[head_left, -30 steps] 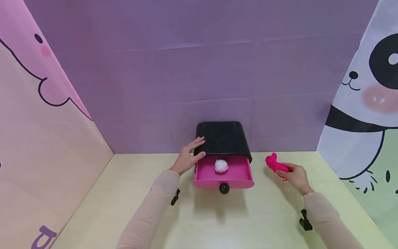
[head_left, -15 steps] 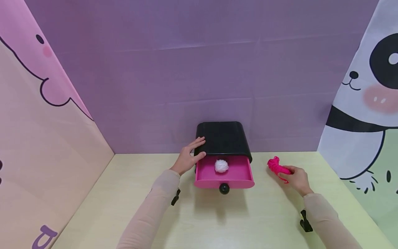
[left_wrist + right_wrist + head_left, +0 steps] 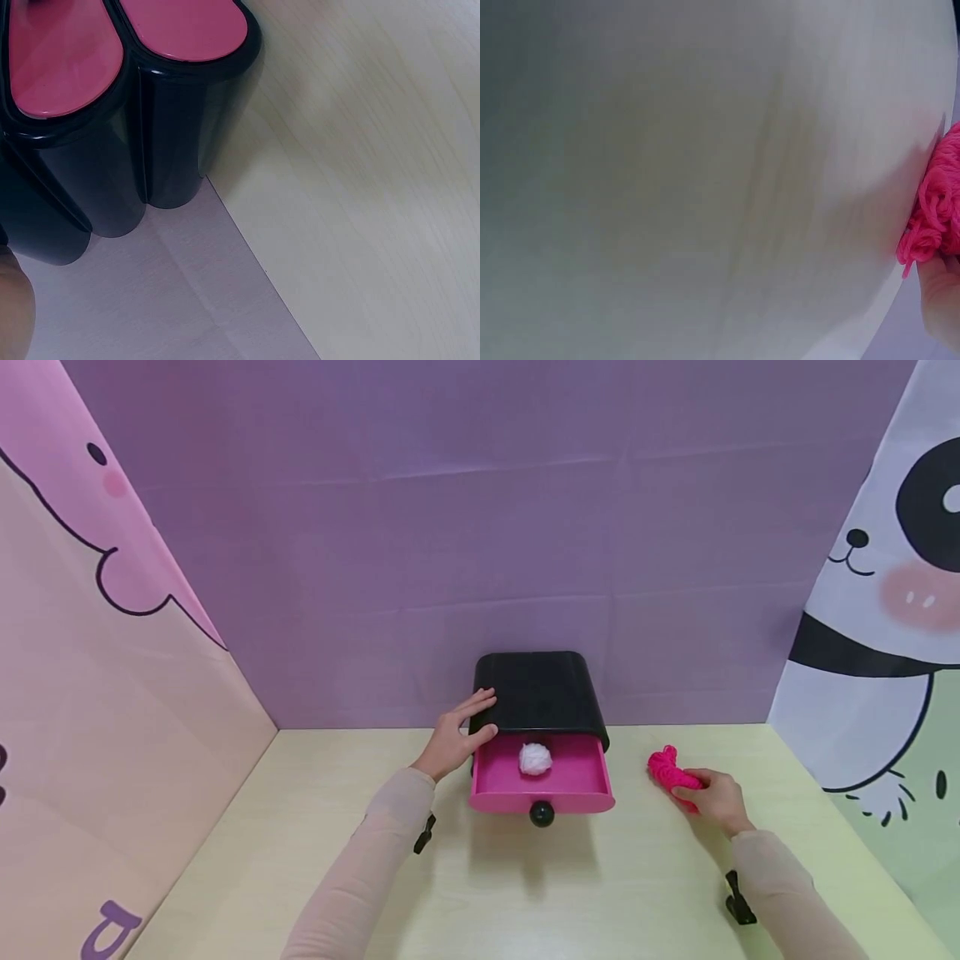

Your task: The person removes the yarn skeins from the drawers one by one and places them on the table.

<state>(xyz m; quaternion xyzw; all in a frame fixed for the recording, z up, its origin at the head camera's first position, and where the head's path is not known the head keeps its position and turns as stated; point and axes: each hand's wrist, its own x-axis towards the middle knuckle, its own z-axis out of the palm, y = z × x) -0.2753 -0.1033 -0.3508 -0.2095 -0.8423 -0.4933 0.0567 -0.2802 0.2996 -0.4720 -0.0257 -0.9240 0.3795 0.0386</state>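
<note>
A black drawer cabinet [image 3: 536,692] stands against the back wall. Its top pink drawer [image 3: 495,778] is pulled out, and a white yarn ball [image 3: 535,759] lies inside. My left hand [image 3: 450,743] rests with extended fingers on the cabinet's upper left edge. To the right of the cabinet, my right hand [image 3: 718,799] holds a bright pink bundle of yarn [image 3: 671,772] between thumb and fingers, low at the tabletop. In the right wrist view, loose loops of the pink yarn [image 3: 937,199] show by the thumb. The left wrist view shows lower pink drawer fronts [image 3: 187,26] pushed in.
The pale wooden table [image 3: 300,827] meets a purple backdrop [image 3: 360,552]. Printed panels flank it, with a panda [image 3: 847,718] on the right. A round black knob [image 3: 542,814] sticks out from the open drawer's front.
My right hand has lowered the pink yarn and brought it slightly toward me and to the right. The left hand stays on the cabinet; the drawer and white ball have not moved.
</note>
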